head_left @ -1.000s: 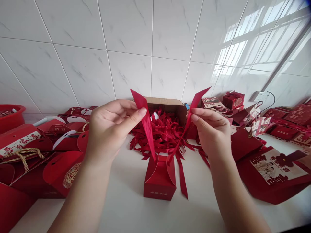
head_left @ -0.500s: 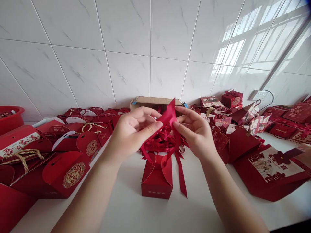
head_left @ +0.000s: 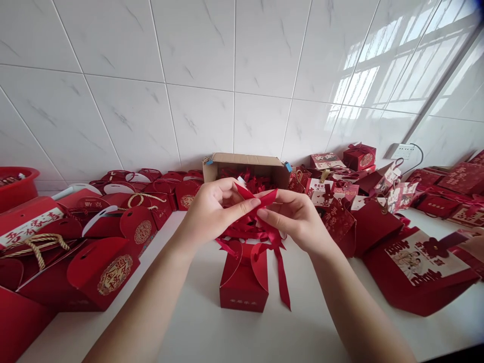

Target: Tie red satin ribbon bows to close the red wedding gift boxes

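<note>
A small red gift box [head_left: 244, 290] stands upright on the white table, its curved top flaps folded together. Above and behind it, my left hand [head_left: 217, 209] pinches a red ribbon [head_left: 269, 198] between thumb and fingers. My right hand [head_left: 293, 214] pinches the same ribbon close by, the two thumbs nearly meeting where the ribbon crosses over itself. Whether this piece runs through the box's flaps is hidden. A loose ribbon end [head_left: 283, 282] trails onto the table right of the box. More red ribbons [head_left: 245, 234] lie heaped behind it.
An open cardboard carton [head_left: 245, 160] with ribbons in it stands against the tiled wall. Red gift boxes with rope handles [head_left: 79, 272] crowd the left. A red bag with a picture [head_left: 419, 267] and another person's hand [head_left: 474, 247] are at the right. A red basin [head_left: 18, 182] sits far left.
Both hands have come down slightly and closer together. The ribbon that stood up in a point between them now lies lower, crossed between the fingertips.
</note>
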Demonstrator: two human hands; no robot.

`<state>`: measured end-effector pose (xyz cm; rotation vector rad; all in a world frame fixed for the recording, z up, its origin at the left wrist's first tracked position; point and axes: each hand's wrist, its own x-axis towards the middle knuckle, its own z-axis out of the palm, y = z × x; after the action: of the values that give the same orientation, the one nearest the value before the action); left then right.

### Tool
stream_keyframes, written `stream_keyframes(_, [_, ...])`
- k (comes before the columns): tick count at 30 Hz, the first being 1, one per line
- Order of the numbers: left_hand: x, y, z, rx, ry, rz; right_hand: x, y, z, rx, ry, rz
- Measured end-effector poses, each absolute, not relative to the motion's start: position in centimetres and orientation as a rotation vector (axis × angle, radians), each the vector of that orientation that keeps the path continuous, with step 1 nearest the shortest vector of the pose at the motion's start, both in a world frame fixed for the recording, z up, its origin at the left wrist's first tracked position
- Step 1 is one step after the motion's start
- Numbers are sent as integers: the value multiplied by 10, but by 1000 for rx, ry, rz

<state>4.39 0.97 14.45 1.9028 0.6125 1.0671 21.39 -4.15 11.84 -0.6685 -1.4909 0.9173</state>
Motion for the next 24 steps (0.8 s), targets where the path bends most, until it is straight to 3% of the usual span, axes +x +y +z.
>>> stream_keyframes(14, [46,12,139,1907,604,1120,214,-30,107,-650,-1391,1070])
stream_keyframes(20, [36,19,142,1882,544,732,216,-27,106,-669,-1430,1000])
stream_keyframes(24, [31,29,141,1829,510,476,225,-26,107,-721,-1680,688])
